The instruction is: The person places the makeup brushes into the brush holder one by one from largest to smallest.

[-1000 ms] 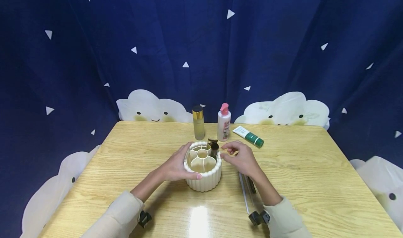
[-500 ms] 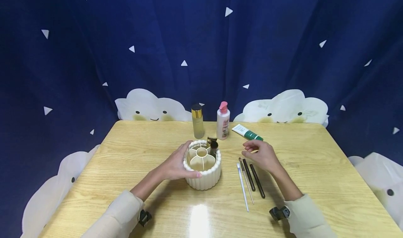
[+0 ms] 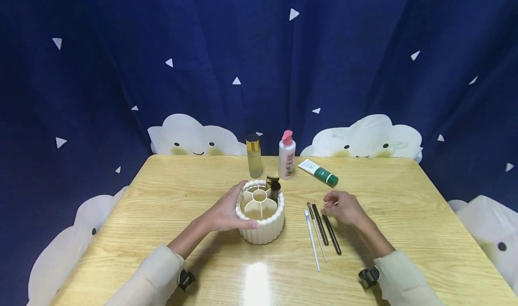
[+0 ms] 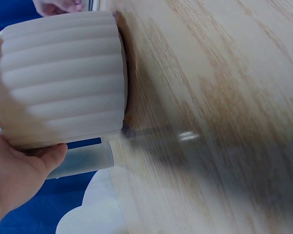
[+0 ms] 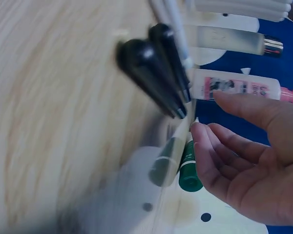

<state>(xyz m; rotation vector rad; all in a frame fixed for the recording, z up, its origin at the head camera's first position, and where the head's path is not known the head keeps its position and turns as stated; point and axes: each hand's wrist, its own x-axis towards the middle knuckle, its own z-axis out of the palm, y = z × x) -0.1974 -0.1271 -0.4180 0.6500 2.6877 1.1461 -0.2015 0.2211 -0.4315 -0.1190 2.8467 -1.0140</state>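
Note:
My left hand [image 3: 226, 210] grips the side of a white ribbed organizer [image 3: 263, 232], thumb at the front of its beaded rim; in the left wrist view the organizer [image 4: 63, 78] stands on the table. Its top is split into compartments, and a dark makeup brush [image 3: 275, 189] stands in one at the right. My right hand [image 3: 344, 207] is over the top end of the rightmost black slim stick [image 3: 332, 236]. In the right wrist view the right hand [image 5: 249, 156] has thumb and fingers apart, nothing between them, close to the narrow ends of two black sticks [image 5: 146, 68].
Left of the rightmost stick lie another black stick [image 3: 320, 225], a thin brush [image 3: 317, 236] and a white-blue stick [image 3: 312, 243]. Behind stand a gold-collared bottle [image 3: 255, 162] and a pink-topped pump bottle [image 3: 287, 160]. A green-and-white tube [image 3: 319, 173] lies beside them.
My right hand has moved away from the organizer's rim, rightward to the top of the rightmost black stick, uncovering the sticks. The left hand and organizer have stayed put.

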